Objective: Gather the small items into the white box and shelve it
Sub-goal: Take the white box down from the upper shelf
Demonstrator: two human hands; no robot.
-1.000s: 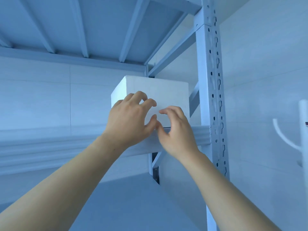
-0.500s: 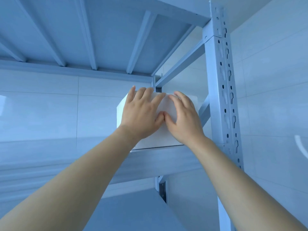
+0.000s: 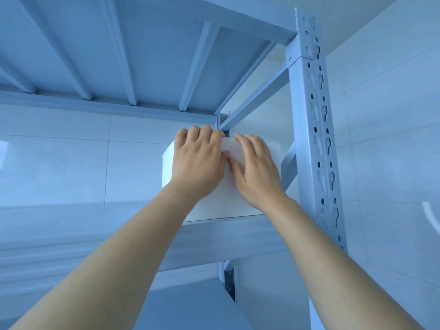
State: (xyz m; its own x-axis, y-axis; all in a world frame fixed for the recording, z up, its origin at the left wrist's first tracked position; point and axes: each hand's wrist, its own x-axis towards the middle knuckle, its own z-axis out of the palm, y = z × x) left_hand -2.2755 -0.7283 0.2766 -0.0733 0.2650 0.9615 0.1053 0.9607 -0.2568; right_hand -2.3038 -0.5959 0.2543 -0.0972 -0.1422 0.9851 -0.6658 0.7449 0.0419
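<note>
Box (image 3: 228,206) on shelf lip (image 3: 226,234) | left hand (image 3: 197,163), right hand (image 3: 254,167) flat against front, no grip

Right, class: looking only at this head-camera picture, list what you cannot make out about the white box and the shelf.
- Contents of the white box: hidden by its closed front wall; the head view sees no inside.
- Middle of the box's front face: covered by the left hand and right hand.
- Left fingertips: curled over the box's top edge, out of sight.
- Top surface of the shelf: hidden; the camera looks up from below.
- Curved white object: cut off by the right edge.
</note>
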